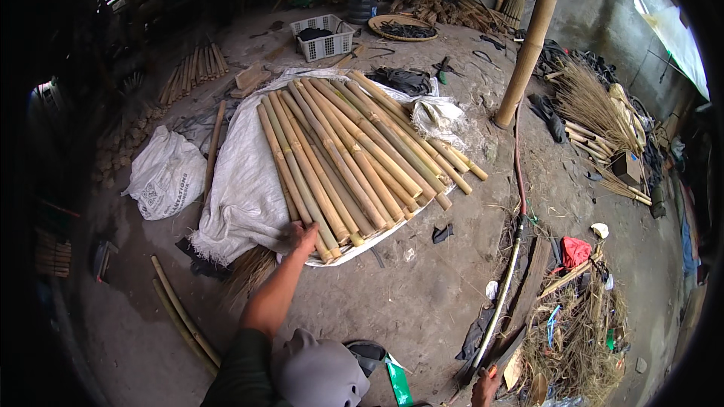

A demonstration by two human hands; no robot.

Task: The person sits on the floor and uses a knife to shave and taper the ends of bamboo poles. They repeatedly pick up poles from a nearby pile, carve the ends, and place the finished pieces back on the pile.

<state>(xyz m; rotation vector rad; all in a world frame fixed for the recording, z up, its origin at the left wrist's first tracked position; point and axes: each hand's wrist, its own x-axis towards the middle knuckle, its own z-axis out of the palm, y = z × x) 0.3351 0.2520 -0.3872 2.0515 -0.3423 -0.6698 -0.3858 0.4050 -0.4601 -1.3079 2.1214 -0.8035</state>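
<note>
Many cut bamboo poles (343, 154) lie side by side on a white woven sack (234, 188) spread on the ground. My left hand (304, 239) is closed at the near end of a pole on the left side of the pile, its fingers partly hidden by the bamboo. At the lower edge, my right hand (486, 389) is closed round an orange handle, with a dark blade (508, 350) that looks like a large knife's reaching up and right from it. Below my left forearm is a grey rounded thing (320, 369) with small holes.
Two bamboo strips (185, 320) lie at lower left, near a white bag (166, 173). An upright bamboo post (532, 45) stands at right. A dark plank (532, 283) and dry scraps (581, 332) lie at lower right. Farther back are a plastic crate (326, 45) and a round woven tray (381, 30).
</note>
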